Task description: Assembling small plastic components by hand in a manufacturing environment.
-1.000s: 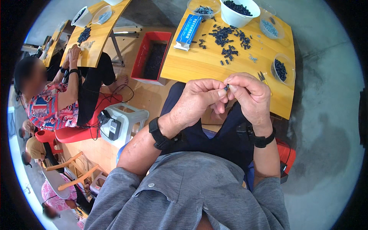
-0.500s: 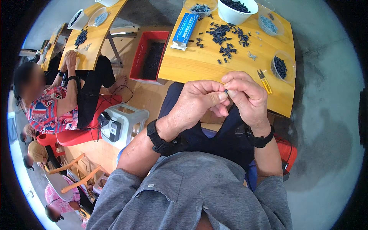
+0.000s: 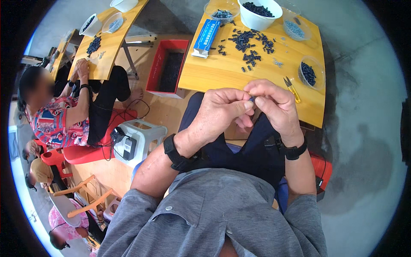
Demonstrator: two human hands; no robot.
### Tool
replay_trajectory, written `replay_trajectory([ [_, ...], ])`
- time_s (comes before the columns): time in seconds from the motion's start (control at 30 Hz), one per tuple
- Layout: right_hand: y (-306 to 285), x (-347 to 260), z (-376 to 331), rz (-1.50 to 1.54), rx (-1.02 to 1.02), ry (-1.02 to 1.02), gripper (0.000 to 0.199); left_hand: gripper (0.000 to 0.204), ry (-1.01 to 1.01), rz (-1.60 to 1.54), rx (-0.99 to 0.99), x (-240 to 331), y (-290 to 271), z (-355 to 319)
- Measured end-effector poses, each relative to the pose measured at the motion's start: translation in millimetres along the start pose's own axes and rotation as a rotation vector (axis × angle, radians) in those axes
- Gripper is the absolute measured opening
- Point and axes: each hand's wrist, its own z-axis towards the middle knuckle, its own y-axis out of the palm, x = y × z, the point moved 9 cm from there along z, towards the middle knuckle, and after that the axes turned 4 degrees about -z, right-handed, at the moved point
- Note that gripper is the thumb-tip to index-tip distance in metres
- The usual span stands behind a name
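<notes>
Both my hands meet just off the near edge of the yellow wooden table [image 3: 201, 79]. My left hand [image 3: 218, 112] pinches a tiny dark blue piece [image 3: 251, 99] between thumb and forefinger. The thumb and fingers of my right hand [image 3: 276, 106] close on the same piece from the other side. Most of it is hidden by the fingertips, so its kind cannot be made out. Beyond the hands lies a loose pile of small black cylindrical parts [image 3: 242, 41], with a few tiny grey pieces [image 3: 278, 64] beside it. Yellow-handled thread snips [image 3: 293, 90] lie to the right of my right hand.
Along the table stand a white bowl [image 3: 252, 20] of black parts and clear bowls of black parts [image 3: 320, 80] and blue-grey bits [image 3: 305, 36]. A blue box [image 3: 206, 37] lies left. A red bin [image 3: 155, 70] and grey stool [image 3: 147, 125] stand on the floor. Another person [image 3: 55, 115] sits left.
The view has shifted slightly, so the table and its contents sit a little differently in it. My hands stay pinched together, with only small finger movement; slightly more of the dark blue piece shows.
</notes>
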Motion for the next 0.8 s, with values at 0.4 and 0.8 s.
replay_trajectory([
  [0.4,-1.0,-2.5,-7.1,-0.089,0.096,0.111,0.007,0.012,0.053,0.146,0.03,2.4,2.0,-7.7],
  [0.8,-1.8,4.1,-4.3,-0.025,0.099,0.103,0.007,0.011,0.05,0.101,0.028,-4.1,-1.2,0.1],
])
